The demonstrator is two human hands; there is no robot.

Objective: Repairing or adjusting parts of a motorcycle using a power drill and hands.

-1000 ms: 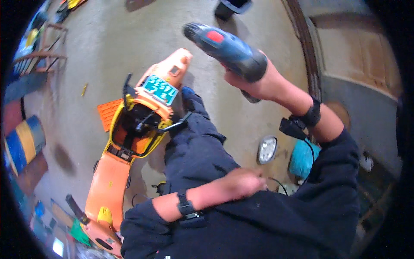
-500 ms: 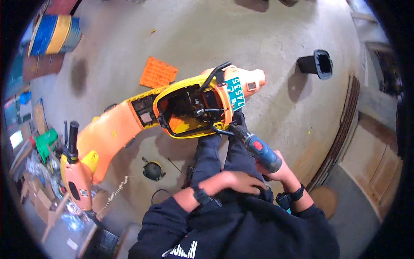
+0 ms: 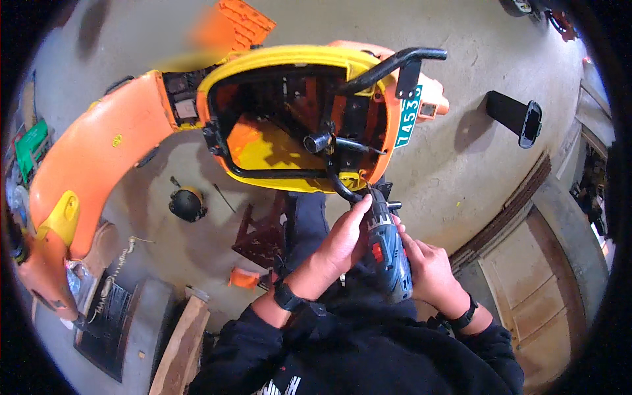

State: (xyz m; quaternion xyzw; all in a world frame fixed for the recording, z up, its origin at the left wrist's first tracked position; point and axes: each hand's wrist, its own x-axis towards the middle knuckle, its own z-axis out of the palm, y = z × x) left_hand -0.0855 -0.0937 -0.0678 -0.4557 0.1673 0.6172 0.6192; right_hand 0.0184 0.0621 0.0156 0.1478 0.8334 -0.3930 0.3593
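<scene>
In front of me lies an orange and yellow electric scooter body (image 3: pixel 102 155). Its yellow-rimmed seat opening (image 3: pixel 276 56) shows a dark interior, and a black tubular rack (image 3: pixel 408 58) bends over its rear. A blue and black cordless drill (image 3: pixel 390 253) points at the lower rear edge of the body, beside the tube. My right hand (image 3: pixel 431 270) is closed around the drill's grip. My left hand (image 3: pixel 342 240) is closed at the front of the drill, thumb along the chuck; its other fingers are hidden. The drill's tip cannot be made out clearly.
A green plate (image 3: pixel 409 118) is fixed at the rear. On the floor are a black bucket-like bin (image 3: pixel 517 118), an orange slatted panel (image 3: pixel 245 25), a round black part (image 3: pixel 187 204) and a dark red stool (image 3: pixel 257 237). A timber plank (image 3: pixel 181 345) stands lower left.
My view has moved closer to the scooter's rear. My left hand has gone from my lap to the front of the drill. The drill is now more upright in the picture, still in my right hand.
</scene>
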